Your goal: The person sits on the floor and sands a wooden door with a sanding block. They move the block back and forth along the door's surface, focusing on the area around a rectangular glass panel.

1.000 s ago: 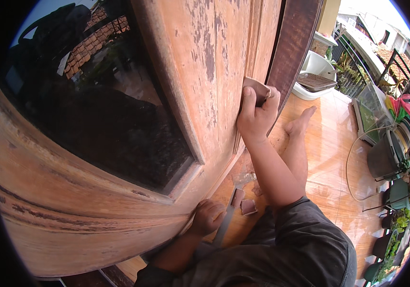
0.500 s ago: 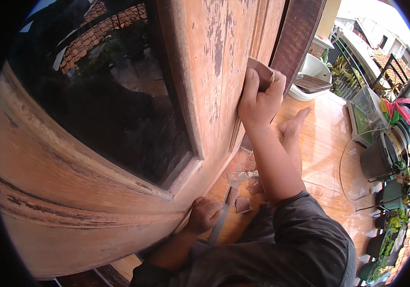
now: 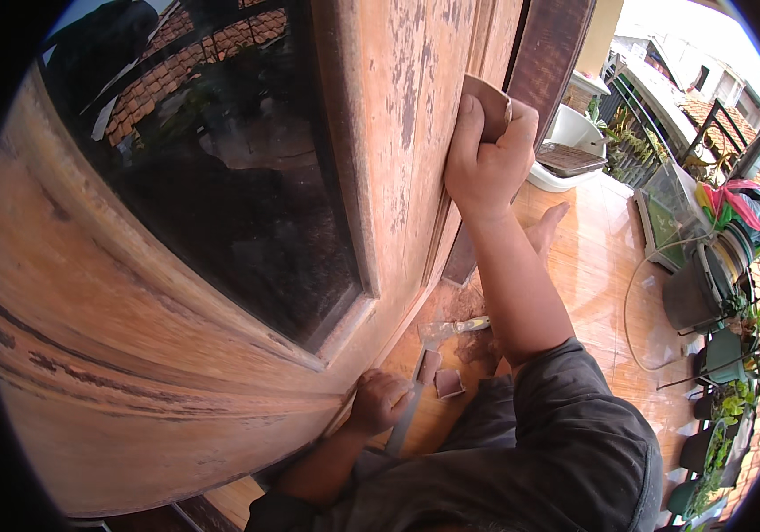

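A wooden door (image 3: 389, 177) with patchy, worn finish and a dark glass pane (image 3: 247, 186) fills the left and middle. My right hand (image 3: 489, 173) pinches a bent piece of brown sandpaper (image 3: 486, 97) between thumb and fingers, pressed to the grooved moulding near the door's edge. Lower down, my left hand (image 3: 380, 401) is closed around the door's edge, its fingertips partly hidden. On the floor between my arms lie a scraper (image 3: 455, 327) with a pale handle and two loose sandpaper pieces (image 3: 449, 383).
A dark door frame (image 3: 557, 53) stands just beyond my right hand. A white basin (image 3: 575, 133) holding a brown rack sits on the tiled floor (image 3: 592, 266). Along the right are a grey bucket (image 3: 692, 288), a thin hose (image 3: 632, 310) and several potted plants (image 3: 730, 403). Reddish dust surrounds the scraper.
My right hand has slid a little farther up along the moulding with the sandpaper. More of the scraper's handle shows beside my forearm. My left hand stays in place.
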Tool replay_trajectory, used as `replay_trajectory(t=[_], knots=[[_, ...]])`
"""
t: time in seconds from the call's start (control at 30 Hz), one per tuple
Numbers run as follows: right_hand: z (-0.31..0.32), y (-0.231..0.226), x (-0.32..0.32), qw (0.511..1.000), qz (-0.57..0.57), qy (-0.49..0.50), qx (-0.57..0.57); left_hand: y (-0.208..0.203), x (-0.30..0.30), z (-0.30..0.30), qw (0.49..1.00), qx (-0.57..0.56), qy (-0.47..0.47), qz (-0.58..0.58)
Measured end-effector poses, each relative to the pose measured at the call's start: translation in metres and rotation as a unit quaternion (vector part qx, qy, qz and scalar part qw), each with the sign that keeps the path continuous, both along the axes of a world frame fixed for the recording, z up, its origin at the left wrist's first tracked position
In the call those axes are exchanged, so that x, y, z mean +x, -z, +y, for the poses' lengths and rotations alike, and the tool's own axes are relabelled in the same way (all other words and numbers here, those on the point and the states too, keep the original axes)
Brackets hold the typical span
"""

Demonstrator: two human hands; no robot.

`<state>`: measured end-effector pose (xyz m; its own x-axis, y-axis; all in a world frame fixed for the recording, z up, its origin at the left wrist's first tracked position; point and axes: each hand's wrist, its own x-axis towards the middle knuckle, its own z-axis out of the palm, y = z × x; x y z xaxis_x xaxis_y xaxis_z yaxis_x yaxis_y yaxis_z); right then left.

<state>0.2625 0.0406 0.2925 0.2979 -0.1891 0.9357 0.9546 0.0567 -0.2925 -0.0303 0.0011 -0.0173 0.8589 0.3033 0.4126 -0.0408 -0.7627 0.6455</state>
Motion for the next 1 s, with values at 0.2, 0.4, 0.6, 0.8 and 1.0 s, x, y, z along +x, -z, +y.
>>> replay_trajectory(t=[0.2,0.4,0.6,0.8,1.0], knots=[[-0.006,0.054,-0.003,0.998,0.051,-0.021,0.007,-0.006,0.001,-0.001,0.999,0.002,-0.007,-0.034],[-0.005,-0.003,0.005,1.000,0.013,-0.007,-0.006,-0.006,0.000,0.001,1.000,0.015,0.004,-0.007],[-0.002,-0.041,0.011,1.000,0.013,0.028,0.000,-0.004,0.000,-0.001,1.000,0.010,0.000,-0.013],[-0.008,0.034,-0.017,0.996,0.082,-0.033,-0.018,-0.005,0.001,-0.001,1.000,0.017,-0.006,-0.001],[0.011,-0.061,0.024,0.997,-0.056,-0.002,0.058,-0.006,0.000,-0.001,1.000,0.010,0.003,-0.007]])
